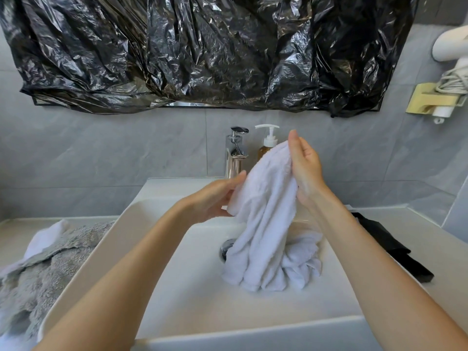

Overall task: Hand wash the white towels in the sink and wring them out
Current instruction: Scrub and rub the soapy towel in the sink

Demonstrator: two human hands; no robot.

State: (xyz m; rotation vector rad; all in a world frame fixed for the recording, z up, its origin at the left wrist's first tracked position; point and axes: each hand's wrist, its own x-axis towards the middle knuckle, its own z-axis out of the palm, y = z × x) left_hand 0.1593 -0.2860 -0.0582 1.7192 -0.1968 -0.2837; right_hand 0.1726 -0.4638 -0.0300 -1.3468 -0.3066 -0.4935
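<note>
A white towel (266, 211) hangs between my two hands above the white sink (192, 300); its lower end lies bunched on the basin floor, beside the chrome drain (226, 248). My left hand (215, 198) touches the towel's left edge with straight fingers, thumb underneath. My right hand (305, 168) presses flat against the towel's upper right side, fingers pointing up. More white towel (304, 257) is heaped in the basin behind the hanging part.
A chrome faucet (235, 155) and an amber pump bottle (266, 145) stand behind the sink. A grey towel (45, 269) with a white cloth (44, 239) lies on the left counter. A black cloth (390, 247) lies on the right. Black plastic (202, 51) covers the mirror.
</note>
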